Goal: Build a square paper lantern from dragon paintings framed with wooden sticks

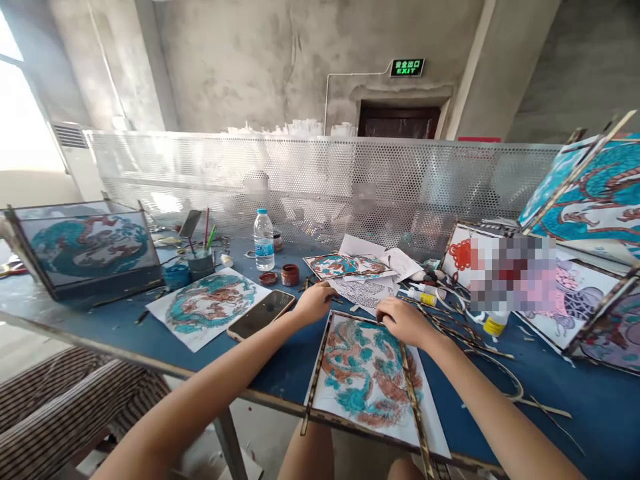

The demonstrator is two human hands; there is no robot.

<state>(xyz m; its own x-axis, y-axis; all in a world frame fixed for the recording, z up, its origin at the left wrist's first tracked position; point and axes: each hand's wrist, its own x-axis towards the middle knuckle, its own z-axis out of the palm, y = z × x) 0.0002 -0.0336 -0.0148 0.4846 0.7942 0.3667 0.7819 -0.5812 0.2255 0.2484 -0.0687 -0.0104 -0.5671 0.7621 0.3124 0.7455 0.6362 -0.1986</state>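
Note:
In front of me a sheet with a teal and brown dragon drawing (367, 373) lies at the table's front edge, overhanging it slightly. Dark mottled strips (413, 393) frame it along its sides and top. My right hand (404, 323) is at the frame's top right corner, fingers curled down; what they grip is hidden. Just beyond the top left corner, my left hand (314, 302) has its fingers bent and closed over the table. Whether a small piece is in them cannot be made out. A phone (263, 315) lies under and beside my left forearm.
Left are another dragon sheet (205, 307), a brush cup (201, 264) and a framed panel (93, 248). A water bottle (264, 241) and paint jar (290, 275) stand behind. Right are loose strips (463, 333), a yellow-labelled glue bottle (495, 323) and painted panels (595, 303). A perforated metal screen (320, 180) borders the back.

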